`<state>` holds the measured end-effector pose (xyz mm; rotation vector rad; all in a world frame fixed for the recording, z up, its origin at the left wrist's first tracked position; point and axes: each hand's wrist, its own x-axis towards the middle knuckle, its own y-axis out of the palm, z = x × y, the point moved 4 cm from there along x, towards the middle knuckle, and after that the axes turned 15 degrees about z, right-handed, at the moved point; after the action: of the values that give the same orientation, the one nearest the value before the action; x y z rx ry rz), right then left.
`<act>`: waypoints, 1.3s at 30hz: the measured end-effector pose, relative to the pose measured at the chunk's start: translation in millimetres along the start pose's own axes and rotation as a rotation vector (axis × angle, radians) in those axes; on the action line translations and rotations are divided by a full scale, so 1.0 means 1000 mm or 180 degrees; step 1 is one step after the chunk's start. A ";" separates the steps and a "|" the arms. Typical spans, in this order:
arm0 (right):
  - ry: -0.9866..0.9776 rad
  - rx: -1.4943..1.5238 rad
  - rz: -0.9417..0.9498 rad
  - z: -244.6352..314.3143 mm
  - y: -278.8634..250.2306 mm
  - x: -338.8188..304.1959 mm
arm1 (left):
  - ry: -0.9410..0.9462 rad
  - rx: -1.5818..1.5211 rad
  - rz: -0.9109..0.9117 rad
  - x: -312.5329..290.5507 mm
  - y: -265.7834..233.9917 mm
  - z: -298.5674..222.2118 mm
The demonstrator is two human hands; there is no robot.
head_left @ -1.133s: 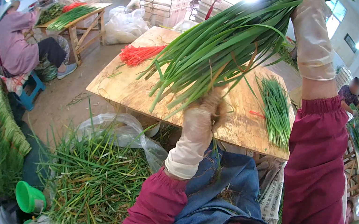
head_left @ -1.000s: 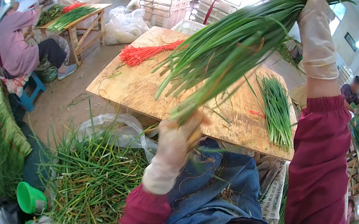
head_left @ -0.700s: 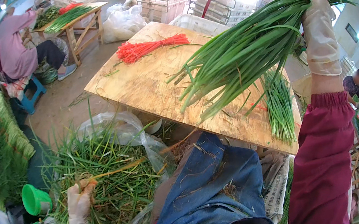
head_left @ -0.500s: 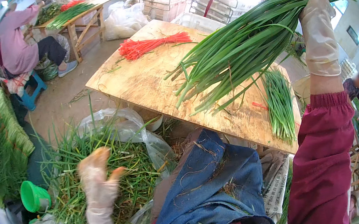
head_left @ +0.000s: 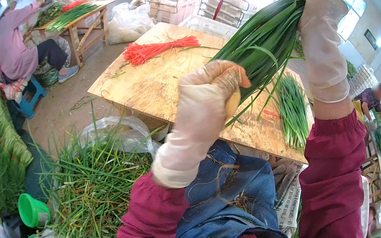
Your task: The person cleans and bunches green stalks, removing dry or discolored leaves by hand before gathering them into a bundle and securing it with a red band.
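A thick bunch of long, flat green garlic chives (head_left: 267, 33) slants up above the wooden board. My gloved right hand (head_left: 319, 9) is closed around its upper right part, with leaf tips fanning out beyond the fist. Lower down, my gloved left hand (head_left: 213, 87) is closed around the other end and hides most of it. A few loose strands trail below that hand. On the right side of the wooden board (head_left: 138, 79) lies a tied bundle of chives (head_left: 293, 112). A pile of red ties (head_left: 158, 48) rests at the board's far left.
A heap of loose, mixed chives (head_left: 95, 195) lies beside my left arm, near a green bucket (head_left: 33, 210). White crates (head_left: 173, 2) and a clear plastic sack (head_left: 126, 21) stand behind the board. A person (head_left: 19, 42) sits at another table, far left; another person (head_left: 373, 97) is at the right.
My left hand has moved up and right from over the loose heap and closed on the lower end of the bunch. My right hand has shifted slightly left.
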<state>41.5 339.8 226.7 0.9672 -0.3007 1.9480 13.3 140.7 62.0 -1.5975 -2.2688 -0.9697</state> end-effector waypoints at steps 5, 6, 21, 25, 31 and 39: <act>0.0319 0.0315 -0.0239 -0.011 -0.012 -0.003 | 0.1925 -0.1108 0.0768 -0.103 -0.030 -0.087; 0.0369 0.0375 -0.0292 -0.010 -0.010 0.001 | 0.1962 -0.1063 0.0700 -0.134 -0.050 -0.109; 0.0769 0.0487 -0.0291 -0.005 -0.022 -0.011 | -0.0538 0.4369 -0.1311 -0.061 -0.030 0.038; 0.0810 0.0489 -0.0229 -0.008 -0.018 -0.011 | 0.0022 0.2967 -0.1626 -0.046 -0.046 0.059; 0.0868 0.0316 -0.0555 -0.010 -0.044 0.005 | 0.0096 0.3777 -0.1653 -0.084 -0.065 0.044; 0.0822 0.0164 0.0328 -0.028 -0.069 0.035 | -0.1445 0.6770 -0.1965 -0.187 -0.134 -0.007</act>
<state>73.7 415.3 222.9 0.7331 -0.1555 2.1568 -34.4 -33.6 -80.6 -0.0390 -2.0313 1.5715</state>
